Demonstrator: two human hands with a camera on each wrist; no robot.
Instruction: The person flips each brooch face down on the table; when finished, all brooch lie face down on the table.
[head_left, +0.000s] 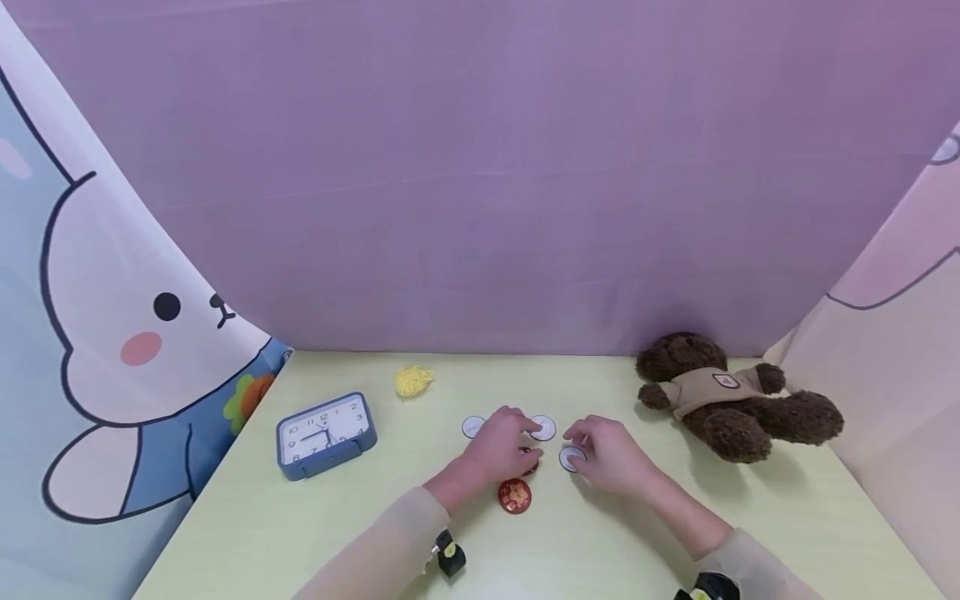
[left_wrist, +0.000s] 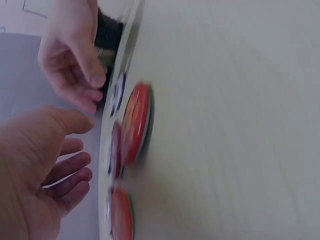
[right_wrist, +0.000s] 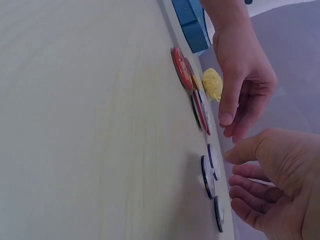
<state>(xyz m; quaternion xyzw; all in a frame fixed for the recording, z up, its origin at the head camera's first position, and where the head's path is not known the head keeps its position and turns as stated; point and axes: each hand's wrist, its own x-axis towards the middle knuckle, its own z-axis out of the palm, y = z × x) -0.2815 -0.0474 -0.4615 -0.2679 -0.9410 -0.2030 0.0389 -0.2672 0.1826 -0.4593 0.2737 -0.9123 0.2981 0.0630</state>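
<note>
My left hand (head_left: 504,446) hovers over a dark red round badge (head_left: 530,462), partly hidden by it. Its thumb and fingers are apart and hold nothing, as the left wrist view shows. A brighter red badge (head_left: 515,496) with a gold pattern lies just nearer to me. White badges, one (head_left: 473,427) left of that hand and one (head_left: 543,428) by its fingertips, lie farther back. My right hand (head_left: 611,454) hangs beside another white badge (head_left: 572,459), thumb and loosely bent fingers spread around it. In the right wrist view this hand (right_wrist: 275,185) grips nothing; white badges (right_wrist: 207,176) lie below its fingertips.
A blue alarm clock (head_left: 326,435) stands on the left of the pale table (head_left: 247,533). Behind the badges sits a yellow crumpled bundle (head_left: 413,381). On the right lies a brown plush toy (head_left: 738,400) in a beige shirt. A purple cloth (head_left: 480,183) hangs along the back edge.
</note>
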